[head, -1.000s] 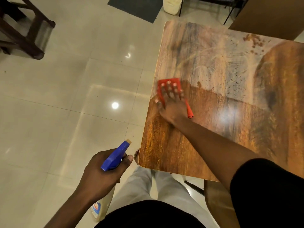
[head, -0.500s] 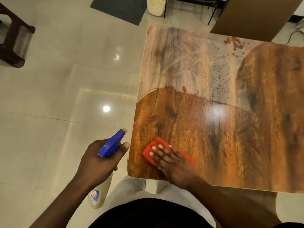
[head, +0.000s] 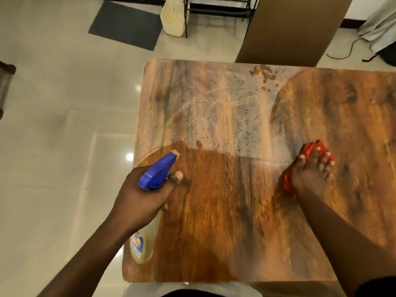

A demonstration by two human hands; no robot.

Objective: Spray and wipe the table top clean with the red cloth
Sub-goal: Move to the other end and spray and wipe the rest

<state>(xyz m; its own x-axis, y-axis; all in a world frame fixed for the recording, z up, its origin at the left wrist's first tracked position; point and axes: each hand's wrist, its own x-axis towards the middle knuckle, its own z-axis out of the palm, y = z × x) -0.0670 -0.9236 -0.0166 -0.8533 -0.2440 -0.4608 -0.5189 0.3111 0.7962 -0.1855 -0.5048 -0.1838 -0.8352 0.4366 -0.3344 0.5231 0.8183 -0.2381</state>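
The wooden table top (head: 225, 221) fills the middle and right of the head view. Its far half carries a pale dusty film with dark specks and brown crumbs (head: 264, 75); the near part looks dark and glossy. My right hand (head: 310, 174) presses flat on the bunched red cloth (head: 310, 150) at the right side of the table, at the edge of the pale film. My left hand (head: 145, 194) grips a spray bottle (head: 158, 172) with a blue trigger head above the table's left part, nozzle pointing toward the far side. The bottle's pale body hangs below my hand.
Shiny tiled floor lies to the left of the table. A brown board (head: 293, 28) stands just beyond the far edge, with a black metal rack (head: 216, 9), a cream plastic container (head: 173, 18) and a grey mat (head: 126, 24) behind. A cable (head: 351, 48) trails on the floor at far right.
My right hand slid the red cloth from the table's near left corner over to the right side. My left hand brought the spray bottle from beside the table to above its left part.
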